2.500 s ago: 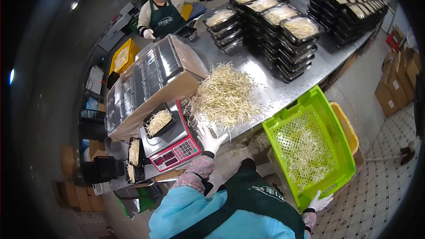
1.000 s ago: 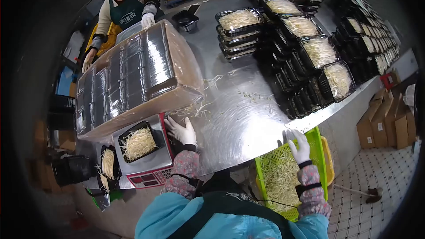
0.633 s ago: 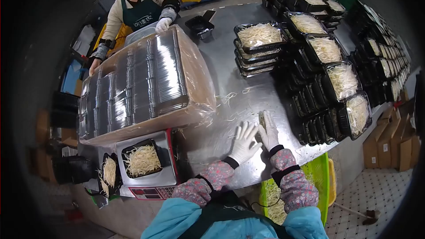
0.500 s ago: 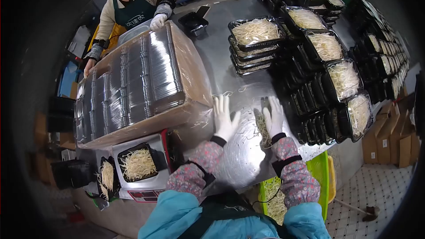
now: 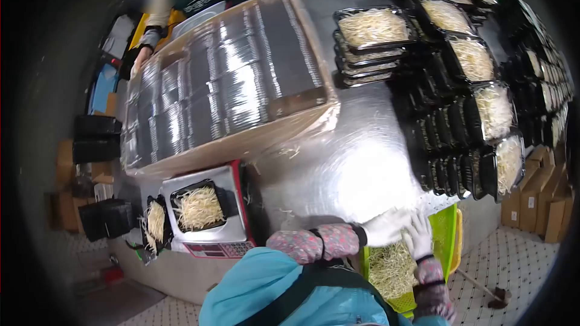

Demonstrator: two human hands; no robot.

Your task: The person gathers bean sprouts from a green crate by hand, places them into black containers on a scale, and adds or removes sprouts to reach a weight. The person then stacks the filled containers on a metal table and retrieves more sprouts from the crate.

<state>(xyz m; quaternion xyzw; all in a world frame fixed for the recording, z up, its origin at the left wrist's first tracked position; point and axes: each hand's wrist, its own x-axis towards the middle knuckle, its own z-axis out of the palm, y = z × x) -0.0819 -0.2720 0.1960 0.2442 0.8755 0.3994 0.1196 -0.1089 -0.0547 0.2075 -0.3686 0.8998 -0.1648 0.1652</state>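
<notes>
Where the steel table [image 5: 314, 199] ends at the wearer's side, everything of interest gathers at the near right edge. Large carton [image 5: 272, 136] of nested black trays takes up the table's left part, set at a slant. Stacks of filled trays [image 5: 377, 27] along the right side, sprouts showing on the upper ones.

Green crate [image 5: 449, 235] sits lower than the tabletop, beyond that near edge, close to the wearer's right side. Long axis seems to run from the table edge back toward the wearer, though hands and sleeve cover part of the outline. Red-fronted scale [image 5: 220, 249] at the near left, well apart from the crate.

Sprouts [image 5: 389, 271] lie inside the crate, below both hands and slightly toward the wearer. Filled black tray [image 5: 198, 208] on the scale's plate.

Right hand [image 5: 418, 235]: fingers extended and spread, above the crate; I judge it the nearer to the crate's outer wall. Left hand [image 5: 385, 228]: reaches in from the left, at the crate's table-side end, just beside the right; whether the two touch is unclear. Blurred; cannot tell its grip or anything beneath the palm.

Smallest: a few loose strands [image 5: 290, 152] beside the carton.
</notes>
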